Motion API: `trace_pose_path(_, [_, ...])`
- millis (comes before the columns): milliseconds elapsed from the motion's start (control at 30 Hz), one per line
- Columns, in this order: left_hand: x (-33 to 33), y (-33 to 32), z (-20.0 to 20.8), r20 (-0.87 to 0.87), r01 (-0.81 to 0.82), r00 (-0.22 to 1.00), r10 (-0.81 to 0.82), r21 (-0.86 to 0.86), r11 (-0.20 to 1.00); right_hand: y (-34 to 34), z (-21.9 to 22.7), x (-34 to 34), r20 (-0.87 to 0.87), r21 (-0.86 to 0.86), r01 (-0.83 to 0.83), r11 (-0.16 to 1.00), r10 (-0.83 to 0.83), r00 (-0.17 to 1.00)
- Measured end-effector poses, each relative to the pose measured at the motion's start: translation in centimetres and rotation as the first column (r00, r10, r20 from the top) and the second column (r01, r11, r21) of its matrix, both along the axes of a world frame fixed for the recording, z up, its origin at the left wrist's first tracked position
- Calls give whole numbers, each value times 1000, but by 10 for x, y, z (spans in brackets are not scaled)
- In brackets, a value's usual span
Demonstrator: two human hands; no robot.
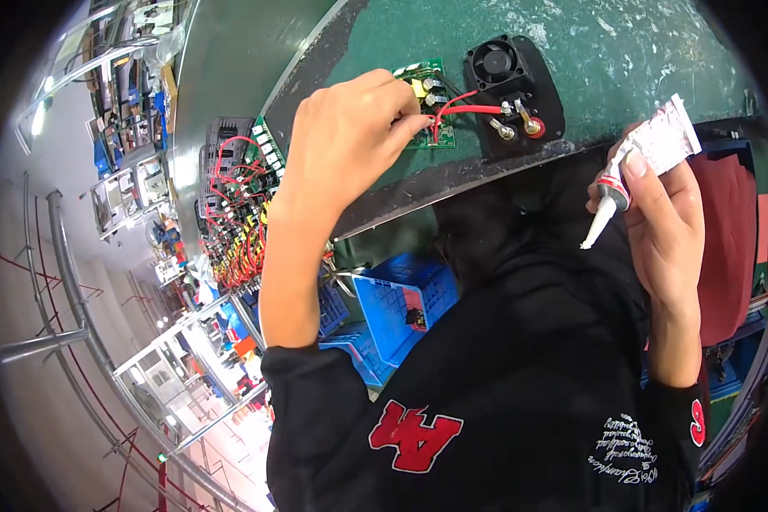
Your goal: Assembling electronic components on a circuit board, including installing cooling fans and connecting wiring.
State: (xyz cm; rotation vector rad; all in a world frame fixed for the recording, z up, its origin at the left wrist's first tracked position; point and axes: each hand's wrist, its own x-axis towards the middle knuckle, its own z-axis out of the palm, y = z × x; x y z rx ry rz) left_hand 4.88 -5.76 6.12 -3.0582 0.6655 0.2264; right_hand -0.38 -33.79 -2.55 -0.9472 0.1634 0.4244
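Observation:
My left hand (358, 136) reaches over a green circuit board (439, 77) on the bench, thumb and fingers pinched at a thin red wire (438, 128). The hand covers the board's left part, and the fingertips' exact hold is partly hidden. Right of the board lies a black end plate with a small fan (495, 62) and two metal terminals (520, 126); a thick red lead (474, 108) runs between plate and board. My right hand (666, 213) grips a crumpled white tube (657, 141) off the bench's front edge. Its white nozzle (600, 224) points down and left, with white paste at the tip.
The green bench top (623, 60) is worn and spotted. Several wired circuit boards (243, 222) crowd the left side beside black housings. Below the bench edge sit blue plastic crates (397, 311). Dark red cloth (725, 247) hangs at the right.

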Motion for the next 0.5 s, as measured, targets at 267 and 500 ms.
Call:
trace_pose_path(267, [5,-4,-1,13,12,1000,-12,20,1000,-2,-10,-11,-46,-64,-14,998,11,999])
trace_pose_path(500, [14,-1,2,-62,-9,998,13,59,998,2,-5,-10,50,-176,-4,984,13,999])
